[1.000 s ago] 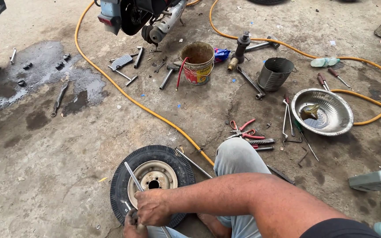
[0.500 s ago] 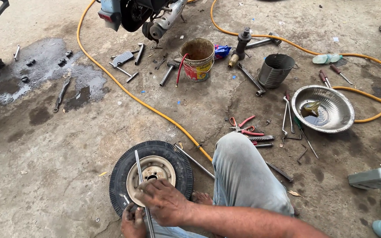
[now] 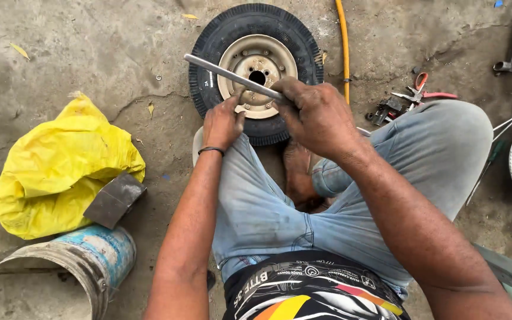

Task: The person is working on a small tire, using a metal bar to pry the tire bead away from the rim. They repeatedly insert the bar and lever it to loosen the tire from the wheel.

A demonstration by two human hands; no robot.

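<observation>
Since a moment ago the view has closed in on the wheel (image 3: 255, 70), now lying on the floor before the knees, right hand (image 3: 315, 115) gripping a steel bar (image 3: 232, 77) across its rim while left hand (image 3: 223, 123) curls against the tyre.

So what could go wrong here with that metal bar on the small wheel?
The right hand holds the metal bar across the wheel rim while the left hand rests right under it; a slip could pinch those fingers. The bare foot sits just behind the tyre, and could get struck. Loose pliers lie nearby.
</observation>
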